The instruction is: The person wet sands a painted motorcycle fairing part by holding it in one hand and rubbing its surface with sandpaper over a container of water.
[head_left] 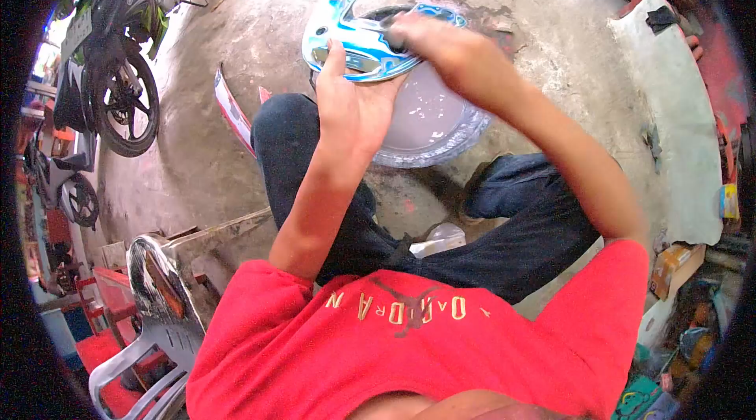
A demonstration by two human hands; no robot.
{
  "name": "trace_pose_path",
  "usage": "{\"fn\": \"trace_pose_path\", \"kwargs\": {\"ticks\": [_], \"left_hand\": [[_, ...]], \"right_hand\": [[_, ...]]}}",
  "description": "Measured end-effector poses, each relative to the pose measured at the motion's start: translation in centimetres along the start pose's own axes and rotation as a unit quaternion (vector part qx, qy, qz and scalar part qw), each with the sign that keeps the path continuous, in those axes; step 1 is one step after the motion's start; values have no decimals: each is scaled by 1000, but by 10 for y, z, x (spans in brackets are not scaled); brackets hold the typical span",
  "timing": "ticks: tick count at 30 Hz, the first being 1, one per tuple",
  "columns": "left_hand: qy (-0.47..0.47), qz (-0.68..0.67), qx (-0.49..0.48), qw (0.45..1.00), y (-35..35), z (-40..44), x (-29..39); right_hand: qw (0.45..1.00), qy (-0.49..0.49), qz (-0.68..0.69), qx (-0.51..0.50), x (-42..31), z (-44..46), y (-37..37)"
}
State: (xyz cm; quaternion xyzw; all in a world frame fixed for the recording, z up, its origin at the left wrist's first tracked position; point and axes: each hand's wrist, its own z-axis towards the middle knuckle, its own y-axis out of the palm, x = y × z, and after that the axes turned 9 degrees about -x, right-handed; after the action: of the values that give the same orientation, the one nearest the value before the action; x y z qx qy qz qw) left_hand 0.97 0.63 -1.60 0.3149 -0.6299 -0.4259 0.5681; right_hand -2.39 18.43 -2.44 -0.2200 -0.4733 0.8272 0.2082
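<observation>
I've got a blue cover (361, 47) in my left hand (356, 101), tub (441, 154) nearer; right hand (442, 46) is blurry, can't tell its grip.

Panel (364, 48): blue-and-white swirls. Shirt (417, 361): red, gold lettering. Trousers (520, 258): dark. Motorcycle (122, 14): black, green accents.

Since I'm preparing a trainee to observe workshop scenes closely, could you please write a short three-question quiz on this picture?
1. Multiple choice: Which hand holds the blue-and-white panel at the edge nearest the person?
A) The left hand
B) The right hand
C) Neither hand
2. True or false: A black-and-green motorcycle stands at the upper left of the view.
3. Fill in the blank: The person's shirt is ____, with lettering across the chest.

Key:
1. A
2. True
3. Red
</observation>
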Motion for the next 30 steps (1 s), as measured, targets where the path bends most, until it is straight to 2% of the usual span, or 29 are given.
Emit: {"fn": "trace_pose_path", "kwargs": {"ticks": [1, 3, 4, 5, 7, 8, 9, 10, 11, 13, 15, 16, 17, 19, 20, 21, 22, 23, 24, 26, 27, 28, 29, 30], "left_hand": [[-1, 9, 5, 1000, 2, -1, 0], [-5, 26, 11, 1000, 4, 0, -2], [-8, 26, 4, 1000, 2, 0, -1], [-45, -82, -82, 992, -18, 4, 2], [-119, -285, -245, 919, -18, 7, 18], [-20, 75, 29, 997, -11, 3, 7], [-19, 58, 32, 998, 2, -2, 9], [-18, 40, 35, 998, 11, -5, 10], [-16, 21, 39, 999, 14, -6, 10], [-23, 19, 1, 1000, 2, 0, 13], [-22, 32, -29, 999, -12, 1, 16], [-28, 59, 14, 998, -13, 0, 19], [-33, 44, 5, 998, -11, -1, 20], [-42, 11, -19, 999, -4, -3, 17], [-31, 9, -13, 999, 0, -3, 17], [-34, 9, -13, 999, 1, -5, 17], [-38, 9, -14, 999, 1, -5, 18], [-40, 9, -15, 999, 1, -4, 19], [-60, -69, -76, 993, -14, 1, 20], [-103, -216, -192, 952, -56, 10, 23], [-85, -135, -130, 979, -41, 4, 23], [-63, -53, -71, 994, -10, -3, 18], [-38, 27, -13, 999, 7, -6, 16], [-42, 25, -12, 999, 9, -6, 17]], "right_hand": [[995, 88, 32, -19, 12, 0, -1], [991, 132, 12, -33, 13, -5, 2], [997, 73, 14, -12, -1, -4, 3], [1000, 12, 18, 8, -21, -4, 6], [997, -62, 38, -13, -39, -1, 0], [997, -63, 51, -15, -24, -3, -2], [996, -64, 61, -17, 1, -4, -5], [993, -3, 116, -17, 20, -4, -6], [983, 119, 127, -55, 29, -3, -11], [996, 27, 88, -21, 21, -2, -11], [990, -91, 112, 0, -13, 0, -4], [988, -101, 120, -3, -17, 0, -2], [986, -109, 127, -4, -19, -1, -1], [987, -80, 140, -6, 14, 1, -3], [983, 60, 173, -9, 17, -1, -2], [936, 275, 155, -155, 6, 8, -23], [973, 161, 157, -55, 5, 2, -6], [986, 41, 155, 44, 3, -4, 12], [996, -30, 81, 32, -13, -2, 7], [989, -80, 123, 4, -20, -1, 1], [985, -99, 142, -7, -2, -4, -1], [985, -42, 167, -9, 17, -6, 0], [973, 133, 188, -23, 19, -7, -3], [964, 189, 186, -28, 14, -5, -8]]}}
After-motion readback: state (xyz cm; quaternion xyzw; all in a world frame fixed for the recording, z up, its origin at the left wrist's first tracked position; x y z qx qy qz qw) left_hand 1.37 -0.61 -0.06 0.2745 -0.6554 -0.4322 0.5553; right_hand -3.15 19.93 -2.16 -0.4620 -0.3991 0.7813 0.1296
